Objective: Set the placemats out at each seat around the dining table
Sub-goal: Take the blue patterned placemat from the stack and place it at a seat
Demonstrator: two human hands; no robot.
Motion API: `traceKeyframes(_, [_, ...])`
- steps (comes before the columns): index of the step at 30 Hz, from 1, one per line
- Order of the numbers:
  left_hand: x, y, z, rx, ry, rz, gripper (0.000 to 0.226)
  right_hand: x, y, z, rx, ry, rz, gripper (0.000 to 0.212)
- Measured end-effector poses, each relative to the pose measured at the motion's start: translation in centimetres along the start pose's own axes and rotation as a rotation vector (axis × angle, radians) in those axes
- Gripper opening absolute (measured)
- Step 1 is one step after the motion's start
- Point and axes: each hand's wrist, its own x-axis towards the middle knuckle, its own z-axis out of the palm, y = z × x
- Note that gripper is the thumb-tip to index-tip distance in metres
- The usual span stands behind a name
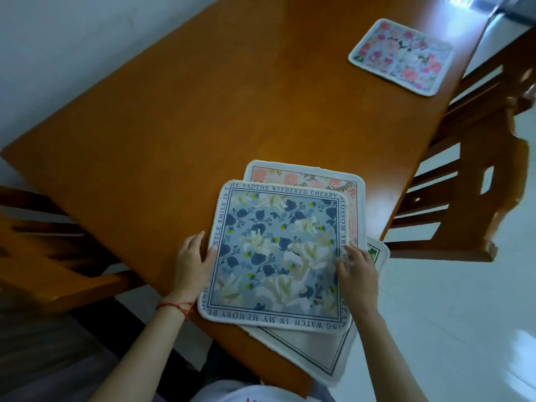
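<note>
Four placemats: three stacked at near table (pixel 174 117) corner, blue mat (pixel 278 253) topmost, fourth mat (pixel 401 56) apart. Left hand (pixel 191 265), right hand (pixel 358 274) grip blue mat's edges. Two chairs.

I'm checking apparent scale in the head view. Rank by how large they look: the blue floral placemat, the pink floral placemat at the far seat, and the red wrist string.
1. Blue floral placemat
2. Pink floral placemat, though farther off, so true size is unsure
3. Red wrist string
</note>
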Motion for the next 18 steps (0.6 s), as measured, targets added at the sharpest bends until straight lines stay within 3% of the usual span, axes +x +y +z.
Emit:
traceKeyframes(8, [1.1, 0.8, 0.2, -0.407, -0.053, -0.205, 0.046, 0.6, -1.1, -0.5, 0.159, 0.026, 0.214, 0.042])
traceKeyframes(18, [1.8, 1.1, 0.2, -0.446, -0.027, -0.257, 0.032, 1.4, -1.2, -1.3, 0.265, -0.022, 0.336, 0.027])
